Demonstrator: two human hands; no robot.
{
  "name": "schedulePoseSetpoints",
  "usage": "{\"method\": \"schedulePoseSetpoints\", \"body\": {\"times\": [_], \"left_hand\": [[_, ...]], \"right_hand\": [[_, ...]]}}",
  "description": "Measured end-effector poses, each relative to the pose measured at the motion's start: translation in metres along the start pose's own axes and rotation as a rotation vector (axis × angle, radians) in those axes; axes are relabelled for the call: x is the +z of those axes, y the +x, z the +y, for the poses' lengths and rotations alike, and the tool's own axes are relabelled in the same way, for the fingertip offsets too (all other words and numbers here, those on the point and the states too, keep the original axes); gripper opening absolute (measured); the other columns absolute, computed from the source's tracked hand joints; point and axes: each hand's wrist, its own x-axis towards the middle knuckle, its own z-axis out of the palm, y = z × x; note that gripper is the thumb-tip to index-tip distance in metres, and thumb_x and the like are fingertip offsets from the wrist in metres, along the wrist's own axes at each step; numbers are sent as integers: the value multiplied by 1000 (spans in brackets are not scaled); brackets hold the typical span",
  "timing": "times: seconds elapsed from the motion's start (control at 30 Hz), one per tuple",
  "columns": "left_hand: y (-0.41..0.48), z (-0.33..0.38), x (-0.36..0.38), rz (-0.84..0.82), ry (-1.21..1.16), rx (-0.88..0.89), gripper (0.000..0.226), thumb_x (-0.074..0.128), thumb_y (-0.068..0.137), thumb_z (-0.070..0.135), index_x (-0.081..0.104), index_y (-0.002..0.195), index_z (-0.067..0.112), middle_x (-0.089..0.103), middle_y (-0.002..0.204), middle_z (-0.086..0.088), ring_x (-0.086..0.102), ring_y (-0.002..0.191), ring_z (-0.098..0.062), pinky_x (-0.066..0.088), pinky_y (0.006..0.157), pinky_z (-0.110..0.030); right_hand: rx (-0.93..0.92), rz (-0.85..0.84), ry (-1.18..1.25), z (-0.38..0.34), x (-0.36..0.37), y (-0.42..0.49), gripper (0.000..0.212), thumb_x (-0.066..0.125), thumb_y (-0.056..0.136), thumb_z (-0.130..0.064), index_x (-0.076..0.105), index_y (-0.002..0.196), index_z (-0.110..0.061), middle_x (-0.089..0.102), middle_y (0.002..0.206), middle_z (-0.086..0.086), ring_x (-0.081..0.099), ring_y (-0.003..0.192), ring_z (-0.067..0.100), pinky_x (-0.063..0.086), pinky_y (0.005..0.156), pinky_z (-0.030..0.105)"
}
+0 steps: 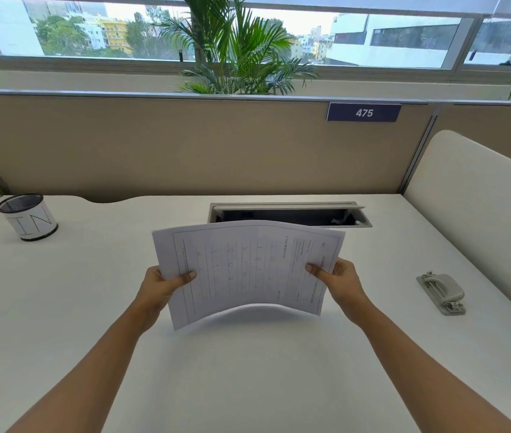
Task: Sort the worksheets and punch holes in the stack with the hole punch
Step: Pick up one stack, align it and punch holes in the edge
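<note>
I am looking down at a white desk [248,370], which is filling most of the view. A beige partition [185,151] is standing along its far edge, and behind it a palm plant [235,48] is rising in front of the window.

The worksheets [248,267] are hanging in the air above the middle of the desk, not touching it. They are turned sideways and are bending upward in the middle like an arch. Just behind them, a cable slot [288,214] in the desk is standing open.

The left hand [160,285] is gripping the left edge of the worksheets, with the thumb on the top face and the other fingers hidden below. The right hand [341,282] is gripping the right edge in the same way.

A mesh cup [27,217] is standing at the far left of the desk, well apart from the papers. The punch [441,293] is lying on the desk at the right, well apart from the right hand. A small blue plate [363,112] with 475 is hanging on the partition, far right.
</note>
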Motion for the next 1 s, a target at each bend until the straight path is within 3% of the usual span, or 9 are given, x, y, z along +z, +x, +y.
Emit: {"method": "schedulePoseSetpoints", "body": {"times": [0.23,0.43,0.6,0.83,1.0], "left_hand": [[-2,-1,1,-4,2,8,43,68,76,1,56,117,5,62,110,-11,57,103,-29,45,95,-44],[-1,0,3,18,4,13,40,66,78,3,56,117,4,64,99,-3,57,99,-30,46,92,-45],[0,1,3,11,13,8,42,67,77,4,57,117,6,63,107,-10,58,103,-31,46,95,-47],[-2,-1,5,16,32,3,40,64,81,11,55,119,6,63,110,-12,57,104,-30,46,94,-47],[-1,2,5,11,46,4,34,64,82,11,57,115,8,65,96,1,61,91,-21,48,85,-41]], "right_hand": [[5,-13,8,1,0,-2,27,67,82,-12,61,108,-16,64,108,5,59,99,27,49,85,37],[8,12,13,3,0,-2,21,63,84,-15,61,105,-17,65,107,5,59,98,29,48,80,38],[2,0,19,1,0,-2,21,64,84,-14,60,103,-19,64,103,2,59,96,28,47,79,36],[31,-4,6,6,-1,-3,26,64,84,-14,56,108,-20,60,109,1,55,100,27,46,89,40],[17,-34,8,5,-3,-3,23,63,85,-17,60,107,-20,66,102,-3,61,94,21,50,77,30]]}}
